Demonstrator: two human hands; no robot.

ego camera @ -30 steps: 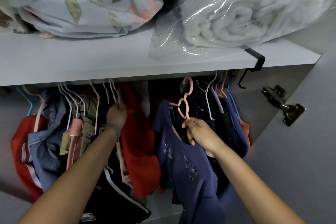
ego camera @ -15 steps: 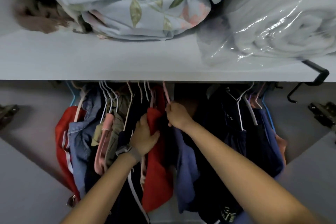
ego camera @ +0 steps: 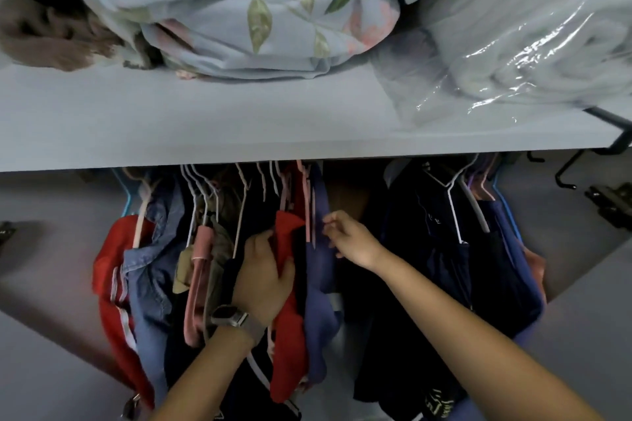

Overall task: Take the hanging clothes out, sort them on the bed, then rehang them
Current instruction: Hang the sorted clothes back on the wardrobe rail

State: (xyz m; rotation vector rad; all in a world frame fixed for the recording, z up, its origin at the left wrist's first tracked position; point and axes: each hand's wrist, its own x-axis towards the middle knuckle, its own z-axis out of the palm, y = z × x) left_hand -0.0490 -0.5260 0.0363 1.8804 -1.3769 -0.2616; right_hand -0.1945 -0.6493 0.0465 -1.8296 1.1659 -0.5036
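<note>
Clothes hang on hangers under a white shelf (ego camera: 171, 133). The left bunch holds a red striped jacket (ego camera: 109, 277), a denim shirt (ego camera: 150, 267) and a red garment (ego camera: 289, 325). My left hand (ego camera: 265, 273), with a watch on its wrist, grips the red garment's upper edge, thumb across the front. A blue-purple top (ego camera: 319, 287) on a pink hanger (ego camera: 307, 202) hangs right beside it. My right hand (ego camera: 349, 239) hovers at that top's right edge, fingers loosely apart and empty. A bunch of dark navy clothes (ego camera: 444, 249) hangs further right, and the rail is hidden.
On the shelf lie floral bedding (ego camera: 239, 10), a brown fluffy item (ego camera: 44, 37) and a plastic-wrapped blanket (ego camera: 530, 55). A black hook (ego camera: 615, 140) hangs off the shelf's right edge, with a door hinge (ego camera: 608, 202) below. A gap separates the two clothing bunches.
My right hand carried the blue-purple top on its pink hanger left to the rail beside the red garment, then let go and dropped lower. My left hand moved down onto the red garment.
</note>
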